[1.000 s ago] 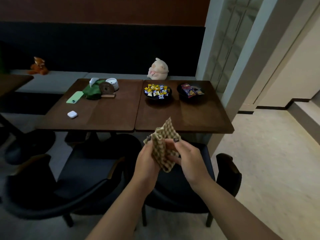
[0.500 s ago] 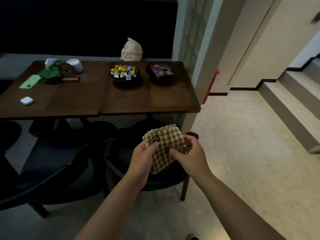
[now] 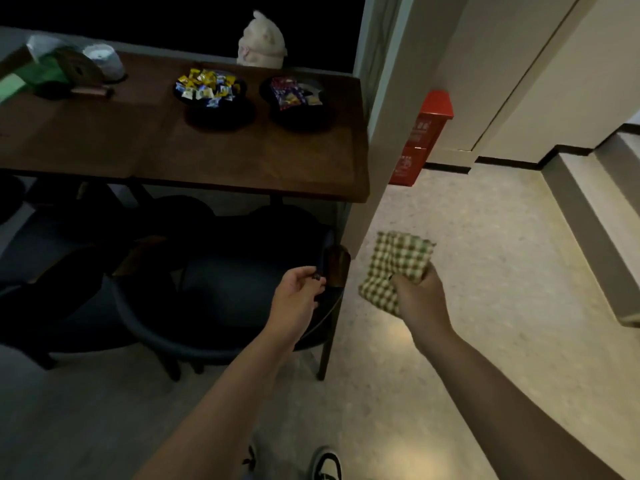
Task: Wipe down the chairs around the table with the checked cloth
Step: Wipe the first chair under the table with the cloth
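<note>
The checked cloth (image 3: 394, 268), green and cream, is folded and bunched in my right hand (image 3: 417, 294), which grips it over the pale floor to the right of the chairs. My left hand (image 3: 296, 292) has let go of the cloth and reaches with loosely curled fingers to the wooden armrest tip (image 3: 337, 268) of the nearest dark chair (image 3: 221, 289); whether it touches is unclear. A second dark chair (image 3: 59, 289) stands to its left. Both are tucked partly under the wooden table (image 3: 225, 157).
On the table stand two black bowls of wrapped sweets (image 3: 207, 88) (image 3: 294, 93), a white cup (image 3: 104, 60) and green items (image 3: 31, 77). A plush toy (image 3: 263, 45) sits behind. A pillar (image 3: 391, 109) and a red box (image 3: 420, 136) stand right of the table; steps (image 3: 595, 216) rise far right.
Both hands held the cloth before; now the left hand has released it and moved to the chair's armrest. The right hand carried the cloth rightward. My view came closer and tilted down.
</note>
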`<action>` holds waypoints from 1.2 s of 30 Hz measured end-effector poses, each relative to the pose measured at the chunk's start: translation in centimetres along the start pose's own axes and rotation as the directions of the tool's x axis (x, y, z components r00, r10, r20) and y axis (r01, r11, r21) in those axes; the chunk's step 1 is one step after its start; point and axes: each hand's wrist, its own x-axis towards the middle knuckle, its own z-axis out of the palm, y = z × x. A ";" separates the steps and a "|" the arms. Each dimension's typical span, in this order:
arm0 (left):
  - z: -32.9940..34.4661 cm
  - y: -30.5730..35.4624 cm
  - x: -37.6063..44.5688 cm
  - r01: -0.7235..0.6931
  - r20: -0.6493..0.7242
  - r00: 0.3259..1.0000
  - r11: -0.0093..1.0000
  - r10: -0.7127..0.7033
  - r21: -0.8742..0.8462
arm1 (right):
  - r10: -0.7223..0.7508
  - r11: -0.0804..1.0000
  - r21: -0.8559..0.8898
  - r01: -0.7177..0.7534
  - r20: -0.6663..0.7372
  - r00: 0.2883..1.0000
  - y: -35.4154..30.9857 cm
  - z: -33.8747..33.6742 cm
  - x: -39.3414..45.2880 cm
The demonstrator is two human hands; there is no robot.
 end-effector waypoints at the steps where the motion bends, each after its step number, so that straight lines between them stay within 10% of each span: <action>1: 0.4 -0.7 0.9 -0.011 -0.024 1.000 0.998 0.012 0.059 | -0.030 0.999 -0.037 0.029 -0.028 0.999 0.5 -0.2 1.3; 10: 1.7 -6.6 9.2 0.128 -0.107 0.990 0.876 -0.088 0.465 | -0.104 0.965 -0.213 0.154 0.227 0.968 7.6 7.6 6.3; 20: 1.5 -9.1 12.7 0.193 -0.123 0.981 0.851 -0.152 0.488 | -0.390 0.701 -0.314 0.641 0.584 0.712 11.5 9.6 8.9; 27: 1.7 -9.3 14.3 0.167 -0.044 0.984 0.794 -0.174 0.584 | -0.153 0.384 -0.475 0.792 0.813 0.562 10.9 11.3 16.6; 36: 1.6 -9.1 13.6 0.063 0.011 0.995 0.740 -0.095 0.670 | -0.196 0.330 -0.362 0.872 0.877 0.438 11.0 10.5 15.0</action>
